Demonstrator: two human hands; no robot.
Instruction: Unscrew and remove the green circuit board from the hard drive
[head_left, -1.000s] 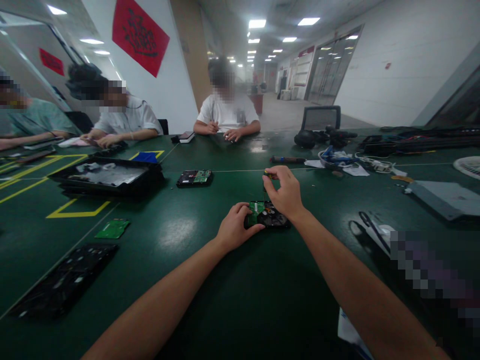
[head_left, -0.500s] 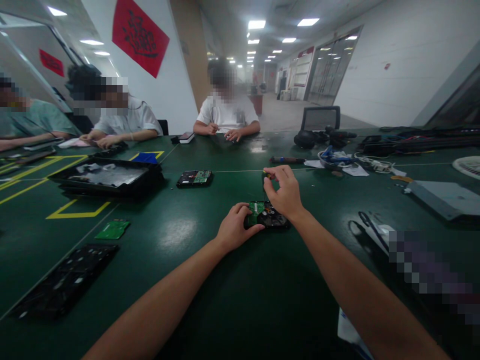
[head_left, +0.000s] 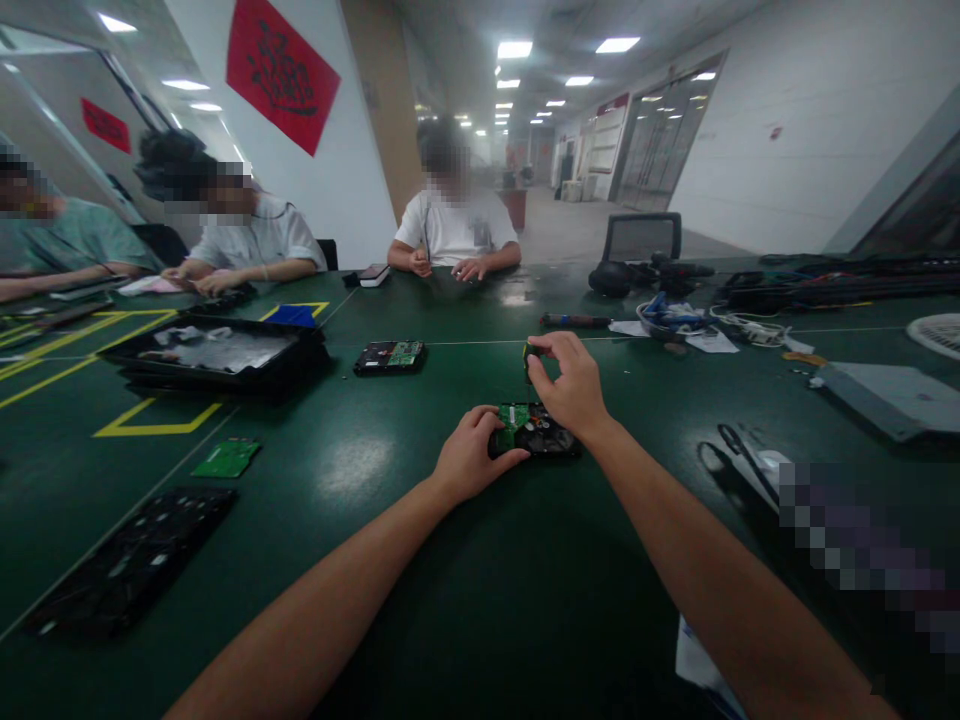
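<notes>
A hard drive (head_left: 551, 436) with a green circuit board lies flat on the dark green table in front of me. My left hand (head_left: 472, 455) grips its left end, thumb along the near edge and fingers over the top. Above the drive, my right hand (head_left: 571, 382) pinches the handle of a small black and yellow screwdriver (head_left: 529, 366). The screwdriver stands upright with its shaft pointing down at the board; its tip is too small to make out. A second hard drive (head_left: 390, 357) rests farther off to the left.
At left are a black tray (head_left: 217, 350), a loose green circuit board (head_left: 226, 458) and several black drives (head_left: 135, 560) in a row. A grey metal case (head_left: 885, 395) and cables (head_left: 754, 327) lie right. Across the table a person (head_left: 454, 225) works with both hands.
My right fingers have shifted slightly around the screwdriver handle, which has turned a little. My left hand and the hard drive stay in place.
</notes>
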